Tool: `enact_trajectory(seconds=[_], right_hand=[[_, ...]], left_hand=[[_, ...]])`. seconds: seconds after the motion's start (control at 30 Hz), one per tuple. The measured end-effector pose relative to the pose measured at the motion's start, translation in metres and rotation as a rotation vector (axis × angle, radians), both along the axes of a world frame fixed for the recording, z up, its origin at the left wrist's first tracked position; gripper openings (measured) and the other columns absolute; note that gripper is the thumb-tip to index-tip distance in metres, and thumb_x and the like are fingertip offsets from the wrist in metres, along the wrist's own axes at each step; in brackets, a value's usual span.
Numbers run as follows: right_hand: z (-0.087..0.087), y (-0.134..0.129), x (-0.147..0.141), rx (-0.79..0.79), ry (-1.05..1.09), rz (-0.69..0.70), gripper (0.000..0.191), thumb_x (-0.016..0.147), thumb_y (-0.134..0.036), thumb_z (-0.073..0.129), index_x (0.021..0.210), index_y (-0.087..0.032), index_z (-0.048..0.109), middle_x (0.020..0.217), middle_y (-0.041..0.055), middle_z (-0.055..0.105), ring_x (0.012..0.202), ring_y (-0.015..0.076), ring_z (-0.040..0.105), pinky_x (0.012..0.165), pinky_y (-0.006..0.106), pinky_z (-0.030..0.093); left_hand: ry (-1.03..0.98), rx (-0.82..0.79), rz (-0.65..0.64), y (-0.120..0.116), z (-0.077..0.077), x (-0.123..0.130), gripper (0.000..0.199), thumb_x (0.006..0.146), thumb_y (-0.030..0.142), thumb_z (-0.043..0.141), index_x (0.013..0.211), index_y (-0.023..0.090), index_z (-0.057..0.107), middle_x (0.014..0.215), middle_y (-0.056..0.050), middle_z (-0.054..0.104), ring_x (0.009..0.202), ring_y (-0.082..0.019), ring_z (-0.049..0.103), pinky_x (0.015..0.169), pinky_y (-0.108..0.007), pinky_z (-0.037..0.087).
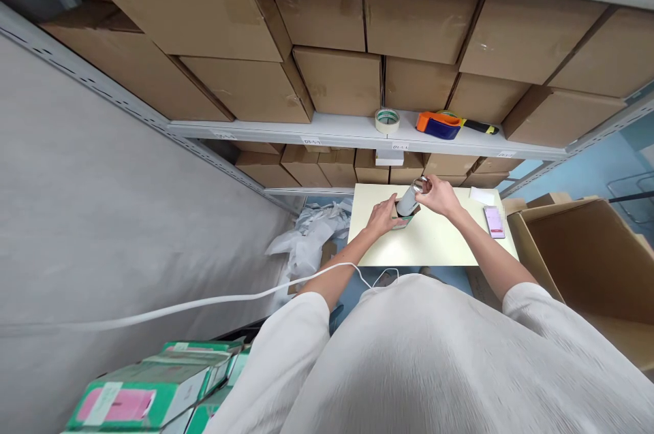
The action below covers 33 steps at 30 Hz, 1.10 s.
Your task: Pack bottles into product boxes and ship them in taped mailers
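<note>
Over the pale yellow table top (434, 246), my left hand (383, 215) is wrapped round a small green box (402, 221) with its flaps open. A whitish cylinder (408, 202) with a shiny silver end stands tilted, its lower part inside the box. My right hand (438, 195) pinches the cylinder near its silver end. The bottom of the cylinder is hidden by the box.
A phone (494, 222) and a white paper (481, 195) lie at the table's right. Behind is a shelf (332, 126) with tape (387, 120), an orange-blue tool (438, 125) and cartons. An open carton (587, 257) stands right; crumpled wrapping (311, 233) lies left.
</note>
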State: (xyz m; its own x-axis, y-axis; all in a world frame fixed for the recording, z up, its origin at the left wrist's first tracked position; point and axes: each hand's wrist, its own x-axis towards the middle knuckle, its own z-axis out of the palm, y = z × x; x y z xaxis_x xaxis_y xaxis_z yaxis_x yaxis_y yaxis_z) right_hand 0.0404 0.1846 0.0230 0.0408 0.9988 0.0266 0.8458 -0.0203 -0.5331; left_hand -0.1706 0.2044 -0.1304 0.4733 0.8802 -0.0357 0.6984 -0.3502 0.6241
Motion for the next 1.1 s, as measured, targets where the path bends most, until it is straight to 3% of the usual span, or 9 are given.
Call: enact_trajectory(seconds=[0.17,0.3,0.47,0.6,0.7,0.87,1.1], right_hand=[[0.019,0.006,0.006,0.075,0.036,0.017,0.027,0.081,-0.043,0.067,0.100,-0.024,0.063,0.086,0.0034,0.073,0.076,0.0234,0.066,0.074,0.032,0.047],[0.028,0.011,0.010,0.096,0.031,0.043,0.030,0.085,-0.044,0.063,0.106,-0.023,0.067,0.089,0.0057,0.073,0.080,0.0242,0.065,0.078,0.034,0.049],[0.030,0.018,0.014,0.101,0.164,0.071,0.046,0.082,-0.042,0.064,0.121,-0.019,0.071,0.098,0.0056,0.076,0.087,0.0239,0.066,0.087,0.036,0.053],[0.029,0.023,0.014,0.093,0.327,0.076,0.049,0.083,-0.046,0.068,0.123,-0.019,0.074,0.103,0.0065,0.077,0.090,0.0241,0.068,0.092,0.040,0.056],[0.028,0.025,0.013,0.101,0.518,0.075,0.054,0.086,-0.057,0.071,0.126,-0.021,0.073,0.113,0.0082,0.077,0.097,0.0253,0.069,0.095,0.043,0.058],[0.025,0.020,0.009,0.062,0.839,0.103,0.075,0.082,-0.075,0.076,0.138,-0.025,0.067,0.134,0.0099,0.074,0.119,0.0282,0.068,0.098,0.041,0.059],[0.015,0.005,0.001,-0.102,1.056,0.093,0.083,0.083,-0.077,0.074,0.148,-0.029,0.058,0.123,0.0064,0.075,0.112,0.0250,0.072,0.089,0.036,0.061]], left_hand=[[0.012,0.030,-0.018,-0.003,0.010,-0.002,0.105,0.076,0.047,0.091,0.165,0.024,0.039,0.166,-0.018,0.050,0.157,-0.041,0.043,0.129,-0.057,0.031],[-0.086,0.037,-0.024,-0.002,0.035,-0.003,0.104,0.079,0.050,0.088,0.166,0.024,0.038,0.174,-0.019,0.038,0.162,-0.042,0.031,0.132,-0.061,0.020],[-0.334,-0.032,-0.034,0.003,0.073,0.003,0.079,0.090,0.049,0.077,0.159,0.024,0.050,0.159,-0.015,0.058,0.147,-0.039,0.052,0.122,-0.051,0.040],[-0.492,-0.161,0.015,0.002,0.093,0.009,0.067,0.085,0.052,0.081,0.142,0.019,0.065,0.134,-0.013,0.072,0.114,-0.032,0.070,0.097,-0.041,0.057],[-0.635,-0.282,0.019,-0.001,0.100,0.014,0.067,0.085,0.058,0.080,0.136,0.017,0.066,0.121,-0.012,0.077,0.099,-0.028,0.073,0.085,-0.038,0.059],[-0.845,-0.370,-0.005,-0.007,0.108,0.019,0.070,0.087,0.074,0.074,0.126,0.016,0.068,0.122,-0.013,0.077,0.106,-0.029,0.073,0.086,-0.036,0.058],[-0.944,-0.489,-0.026,-0.015,0.114,0.020,0.075,0.085,0.085,0.069,0.117,0.017,0.073,0.114,-0.012,0.078,0.106,-0.028,0.072,0.089,-0.037,0.057]])
